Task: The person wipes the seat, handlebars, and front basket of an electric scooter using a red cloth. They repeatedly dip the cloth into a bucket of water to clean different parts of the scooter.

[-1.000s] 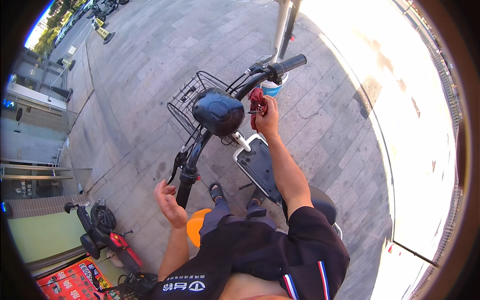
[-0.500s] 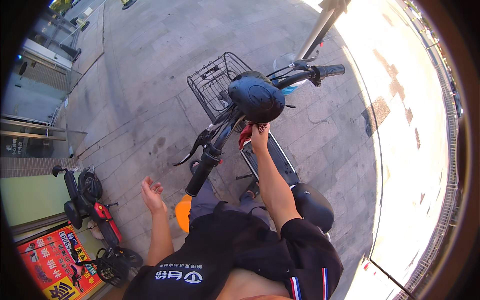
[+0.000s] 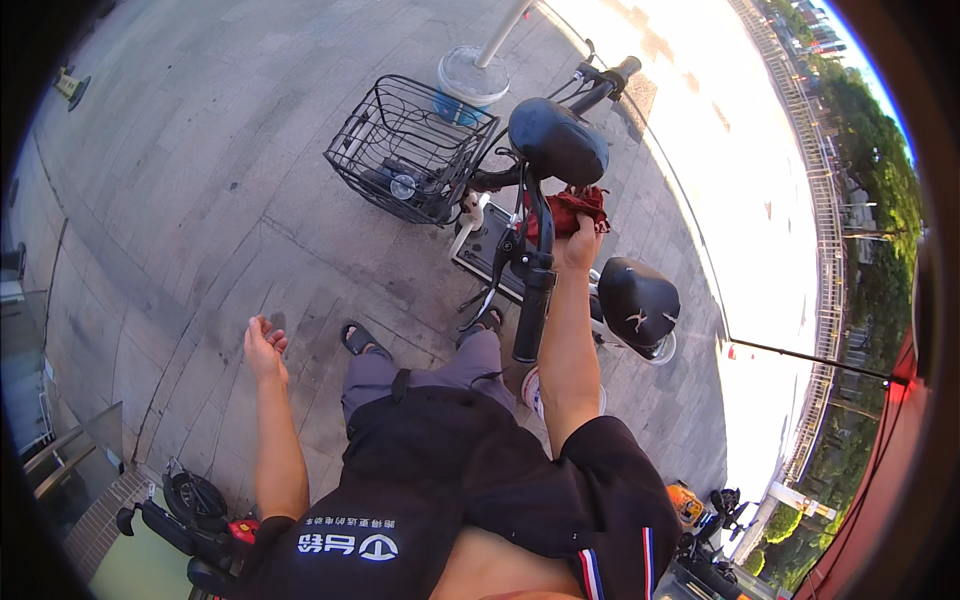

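Note:
A small electric bike stands in front of me, its dark rounded head unit (image 3: pixel 558 140) between the two handlebar grips. My right hand (image 3: pixel 578 245) grips a crumpled dark red cloth (image 3: pixel 572 210) just below the head unit, beside the bar stem. The near black handlebar grip (image 3: pixel 534 315) points toward me, left of my right forearm. The bike's black saddle (image 3: pixel 638 305) lies to the right of that arm, and its footboard (image 3: pixel 490 240) shows partly behind the bars. Out to the left, my left hand (image 3: pixel 266 350) hangs in the air with loosely bent fingers apart, holding nothing.
A black wire basket (image 3: pixel 410 150) is on the bike's front. Beyond it, a white and blue bucket (image 3: pixel 472 80) surrounds a pole's base. A parked scooter (image 3: pixel 195 500) stands lower left, other two-wheelers (image 3: pixel 708 540) lower right. A white tub (image 3: pixel 532 390) sits behind my right forearm.
The view has turned right, so the bike appears at another angle. My right hand and the cloth now appear farther right, with more cloth showing. My left hand stays free, off to the left.

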A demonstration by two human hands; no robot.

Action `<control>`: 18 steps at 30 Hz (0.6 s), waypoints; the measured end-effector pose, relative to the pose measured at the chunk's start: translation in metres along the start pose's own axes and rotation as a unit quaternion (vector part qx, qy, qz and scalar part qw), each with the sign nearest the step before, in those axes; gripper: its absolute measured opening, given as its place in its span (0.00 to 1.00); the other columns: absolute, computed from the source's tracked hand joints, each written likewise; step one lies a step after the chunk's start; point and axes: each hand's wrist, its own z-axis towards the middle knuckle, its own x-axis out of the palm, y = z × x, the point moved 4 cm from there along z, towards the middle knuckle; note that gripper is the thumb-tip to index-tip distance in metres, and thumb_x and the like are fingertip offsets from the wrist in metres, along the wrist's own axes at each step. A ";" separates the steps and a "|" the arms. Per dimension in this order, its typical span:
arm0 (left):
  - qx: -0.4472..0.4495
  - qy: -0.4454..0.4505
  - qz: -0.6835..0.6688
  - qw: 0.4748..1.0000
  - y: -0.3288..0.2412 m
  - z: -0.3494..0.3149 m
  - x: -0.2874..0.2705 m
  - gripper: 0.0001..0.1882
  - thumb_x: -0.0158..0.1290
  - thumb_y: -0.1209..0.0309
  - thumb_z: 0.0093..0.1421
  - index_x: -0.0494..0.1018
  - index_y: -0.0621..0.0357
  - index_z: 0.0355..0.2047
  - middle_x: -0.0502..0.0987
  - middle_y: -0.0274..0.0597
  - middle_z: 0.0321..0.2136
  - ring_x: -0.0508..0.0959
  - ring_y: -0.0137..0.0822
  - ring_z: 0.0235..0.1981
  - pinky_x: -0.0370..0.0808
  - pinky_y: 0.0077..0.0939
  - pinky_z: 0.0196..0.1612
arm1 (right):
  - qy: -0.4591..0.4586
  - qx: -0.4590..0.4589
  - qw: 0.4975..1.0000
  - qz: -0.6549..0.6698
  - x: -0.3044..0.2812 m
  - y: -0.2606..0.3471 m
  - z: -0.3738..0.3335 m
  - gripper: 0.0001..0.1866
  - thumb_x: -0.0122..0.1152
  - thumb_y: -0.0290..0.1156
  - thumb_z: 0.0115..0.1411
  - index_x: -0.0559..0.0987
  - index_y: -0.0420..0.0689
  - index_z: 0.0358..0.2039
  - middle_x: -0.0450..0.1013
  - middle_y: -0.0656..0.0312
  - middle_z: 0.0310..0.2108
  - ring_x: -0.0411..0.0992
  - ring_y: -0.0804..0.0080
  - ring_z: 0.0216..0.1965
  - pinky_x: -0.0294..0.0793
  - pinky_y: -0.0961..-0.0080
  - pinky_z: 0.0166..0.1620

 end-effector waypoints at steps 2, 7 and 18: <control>0.003 0.010 0.016 1.000 -0.014 0.020 -0.018 0.27 0.48 0.49 0.67 0.69 0.60 0.53 0.69 0.40 0.43 0.73 0.30 0.33 0.72 0.22 0.32 | 0.002 -0.114 0.992 -0.061 0.019 0.028 -0.009 0.21 0.47 0.17 0.61 0.68 0.38 0.56 0.73 0.53 0.47 0.75 0.60 0.45 0.79 0.64 0.46; -0.022 0.044 0.028 0.998 -0.032 0.055 -0.020 0.27 0.48 0.50 0.67 0.69 0.60 0.53 0.69 0.40 0.43 0.73 0.30 0.32 0.72 0.22 0.32 | 0.021 -0.114 0.938 -0.327 0.059 0.054 -0.039 0.23 0.58 0.15 0.56 0.69 0.38 0.54 0.73 0.57 0.47 0.73 0.71 0.47 0.74 0.76 0.50; -0.001 0.170 0.042 0.985 -0.084 0.128 0.083 0.22 0.48 0.55 0.69 0.69 0.59 0.52 0.70 0.37 0.42 0.73 0.28 0.32 0.72 0.20 0.34 | 0.259 -0.257 0.439 -0.821 0.215 0.052 -0.088 0.20 0.64 0.22 0.45 0.77 0.41 0.42 0.73 0.56 0.48 0.70 0.56 0.50 0.73 0.66 0.51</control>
